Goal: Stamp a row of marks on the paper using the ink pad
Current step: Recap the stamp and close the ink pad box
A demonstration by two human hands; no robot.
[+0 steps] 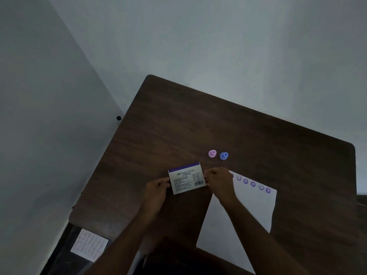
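The ink pad (186, 178) is a closed white case with a purple band and printed label, lying on the dark wooden table (178, 126). My left hand (157, 186) grips its left edge and my right hand (217, 179) grips its right edge. To the right lies a white sheet of paper (244, 211) with a row of several purple smiley marks (253, 184) along its top edge. A pink stamp (212, 153) and a blue stamp (224, 155) stand upright behind the pad, apart from both hands.
Grey walls close in behind and to the left of the table. A small black knob (118, 118) sits by the table's left edge. A white sheet with rows of round dots (89, 245) lies low at the left, below the table.
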